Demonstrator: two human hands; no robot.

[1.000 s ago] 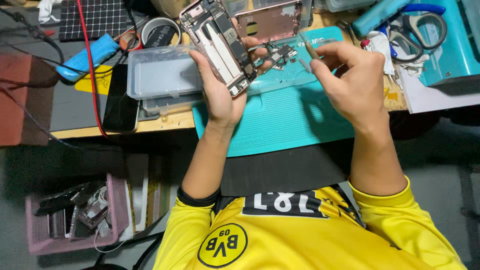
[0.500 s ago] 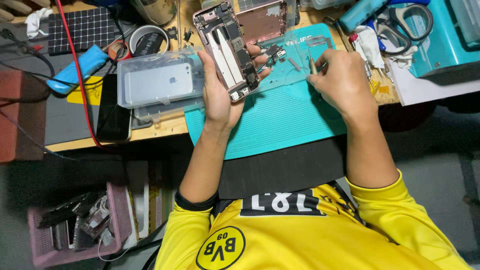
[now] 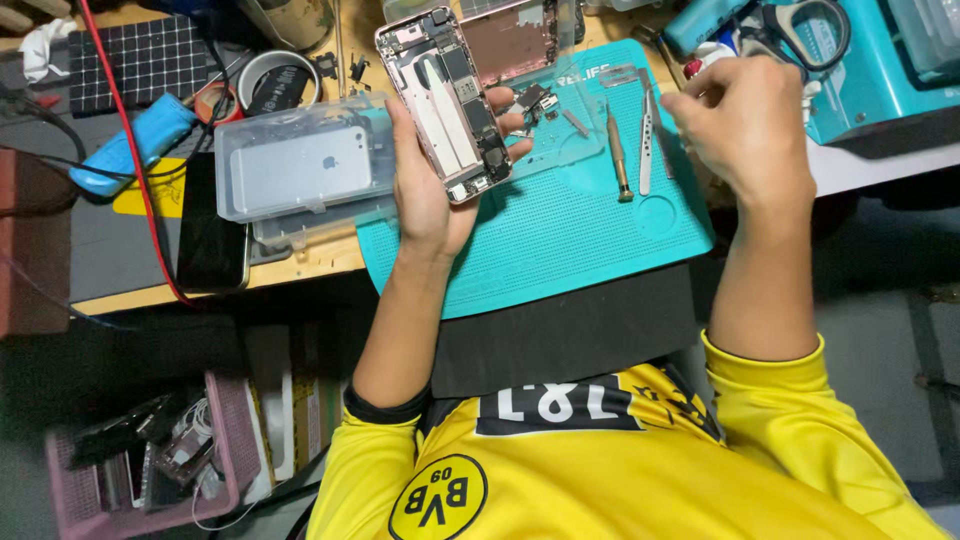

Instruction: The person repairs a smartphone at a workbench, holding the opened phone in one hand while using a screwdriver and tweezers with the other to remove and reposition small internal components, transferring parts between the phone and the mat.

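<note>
**Opened phone held over the teal mat**

From the head camera I see my left hand (image 3: 432, 190) gripping an opened phone body (image 3: 445, 100), its insides facing up, tilted above the far left part of the teal work mat (image 3: 560, 240). My right hand (image 3: 745, 125) hovers over the mat's far right corner with its fingers curled loosely inward; I cannot tell whether they pinch anything. Between the hands, a screwdriver (image 3: 616, 160) and tweezers (image 3: 647, 140) lie side by side on the mat. Left of the phone, a clear plastic box (image 3: 300, 165) holding a silver phone back sits on the table (image 3: 300, 265), just beside a dark phone (image 3: 212, 235).
</note>
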